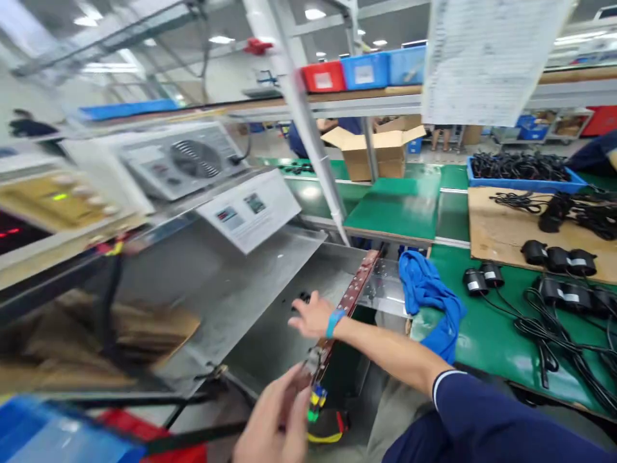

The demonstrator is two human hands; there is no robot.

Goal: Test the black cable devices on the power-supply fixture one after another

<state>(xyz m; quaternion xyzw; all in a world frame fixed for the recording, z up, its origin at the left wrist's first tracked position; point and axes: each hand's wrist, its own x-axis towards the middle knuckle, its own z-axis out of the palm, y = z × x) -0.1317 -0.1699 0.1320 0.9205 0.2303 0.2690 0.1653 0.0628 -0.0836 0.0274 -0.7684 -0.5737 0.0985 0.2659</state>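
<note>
My right hand (313, 316), with a blue band (334, 323) at the wrist, reaches over a grey metal surface. Its fingers are apart, and the fingertips are beside a few small black pieces (303, 298). Nearer to me, my left hand (277, 418) is blurred, its thumb and fingers curled together. Whatever lies between them cannot be made out. Just past its fingertips is a metal clamp-like piece (315, 361) at the near end of a reddish-brown strip (355, 286) studded with metal dots. Blue, yellow and green connectors (317, 400) hang below.
A blue cloth (429, 296) lies right of the strip. Black cylindrical parts with cables (563, 292) cover the green bench (475, 328). A blue tray of cables (525, 183) stands behind. A white instrument (186, 157) sits left, near a slanting post (308, 128).
</note>
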